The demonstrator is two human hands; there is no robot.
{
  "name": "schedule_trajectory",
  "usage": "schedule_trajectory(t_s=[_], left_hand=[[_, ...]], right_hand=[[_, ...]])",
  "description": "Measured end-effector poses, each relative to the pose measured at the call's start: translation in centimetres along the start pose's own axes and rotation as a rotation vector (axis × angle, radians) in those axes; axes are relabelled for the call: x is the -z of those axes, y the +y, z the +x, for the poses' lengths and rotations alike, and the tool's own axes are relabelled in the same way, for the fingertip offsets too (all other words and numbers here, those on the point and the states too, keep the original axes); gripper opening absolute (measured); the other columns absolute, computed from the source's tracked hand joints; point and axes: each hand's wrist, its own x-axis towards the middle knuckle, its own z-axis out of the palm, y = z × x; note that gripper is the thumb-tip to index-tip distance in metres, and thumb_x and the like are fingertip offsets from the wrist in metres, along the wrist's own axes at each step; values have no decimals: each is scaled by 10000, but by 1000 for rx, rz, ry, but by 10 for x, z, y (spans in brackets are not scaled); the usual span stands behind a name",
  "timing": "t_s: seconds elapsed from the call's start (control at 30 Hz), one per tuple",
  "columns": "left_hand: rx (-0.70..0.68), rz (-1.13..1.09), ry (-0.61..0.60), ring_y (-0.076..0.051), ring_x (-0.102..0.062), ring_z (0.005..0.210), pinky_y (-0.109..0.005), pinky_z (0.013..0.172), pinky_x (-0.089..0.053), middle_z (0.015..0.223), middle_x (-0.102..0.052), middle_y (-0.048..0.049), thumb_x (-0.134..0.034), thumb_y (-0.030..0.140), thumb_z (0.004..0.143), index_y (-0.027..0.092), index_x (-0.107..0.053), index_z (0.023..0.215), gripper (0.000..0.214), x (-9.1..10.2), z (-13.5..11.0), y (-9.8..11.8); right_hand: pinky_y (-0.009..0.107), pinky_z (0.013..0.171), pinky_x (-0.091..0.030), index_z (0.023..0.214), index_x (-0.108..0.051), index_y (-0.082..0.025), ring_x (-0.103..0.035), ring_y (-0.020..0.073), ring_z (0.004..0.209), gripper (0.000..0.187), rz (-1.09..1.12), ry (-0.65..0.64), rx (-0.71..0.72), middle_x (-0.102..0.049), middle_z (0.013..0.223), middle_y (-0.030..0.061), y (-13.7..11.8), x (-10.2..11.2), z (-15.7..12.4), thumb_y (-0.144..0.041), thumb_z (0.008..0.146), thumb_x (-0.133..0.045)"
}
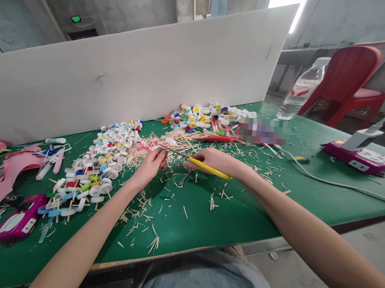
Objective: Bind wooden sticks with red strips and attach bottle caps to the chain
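My right hand (216,161) is closed round yellow-handled scissors (207,167), whose thin blades point left toward my left hand. My left hand (151,165) is pinched shut on something small and thin near the blade tips; I cannot make out what it is. Both hands hover over a scatter of cut wooden sticks (178,147) on the green table (240,213). A pile of white and coloured bottle caps (109,153) lies left of my left hand. A second pile of caps (205,115) sits farther back.
A white board (134,69) stands along the table's far side. At left lie pink foam pieces (11,166) and a magenta device (19,220). At right are a water bottle (301,89), a magenta power strip (361,157) with cable, and a red chair (350,78).
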Motion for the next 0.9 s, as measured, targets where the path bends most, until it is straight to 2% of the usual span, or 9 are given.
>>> schedule_trajectory(t_s=[0.1,0.2,0.27,0.37,0.43,0.53,0.67,0.8,0.9], left_hand=[[27,150,57,-104,-438,558,-241,566,-385,620,-434,34,-413,387,897,192,-454,791,225,-1,1,-2],[20,263,267,-133,-518,693,-273,650,-439,839,-533,-36,-361,327,917,188,-456,951,172,-1,0,-1],[-56,389,396,-169,-539,852,-322,777,-451,981,-538,-80,-313,314,933,190,-460,1038,219,1,-2,3],[-226,662,406,-220,-481,1066,-387,974,-355,1086,-544,-109,-258,333,950,195,-532,1020,314,6,-6,11],[-295,772,349,-234,-478,1069,-407,1011,-314,1034,-571,-107,-252,354,953,196,-572,925,358,7,-8,16],[-321,850,301,-243,-521,928,-426,966,-338,828,-588,-94,-295,380,942,199,-564,707,401,7,-8,20],[-322,927,330,-221,-526,730,-382,832,-393,593,-517,-53,-338,411,922,219,-460,500,480,9,-8,23],[-303,944,375,-202,-508,630,-333,689,-383,551,-501,-42,-310,379,926,224,-456,471,502,14,-9,24],[-305,894,415,-207,-506,622,-331,647,-368,561,-522,-53,-256,387,937,230,-500,488,535,15,-8,21]], right_hand=[[277,491,-244,564,-496,-195,-372,111,486,628,-63,42,-35,-509,548,21,-5,-1,-1,-786,741,-377],[280,501,-278,615,-554,-189,-458,148,527,632,-161,86,-90,-592,633,72,-10,2,-3,-780,744,-370],[287,514,-300,675,-598,-180,-508,180,572,639,-237,117,-104,-630,700,104,-11,3,-4,-769,755,-361],[297,540,-322,783,-648,-163,-561,221,634,657,-337,144,-58,-656,744,129,-11,2,-6,-742,786,-337],[298,558,-331,843,-666,-156,-580,228,653,659,-386,142,-1,-664,744,129,-12,0,-7,-722,805,-330],[294,571,-333,887,-675,-153,-591,219,649,668,-432,139,78,-667,727,123,-17,-5,-8,-719,813,-328],[292,547,-313,895,-670,-146,-587,213,626,696,-459,136,129,-671,730,131,-24,-10,-10,-735,810,-309],[281,523,-282,867,-670,-152,-572,199,596,694,-450,116,143,-664,701,121,-28,-12,-11,-731,815,-291],[276,524,-280,838,-675,-155,-555,188,586,684,-427,91,141,-649,664,114,-29,-13,-11,-724,820,-296]])
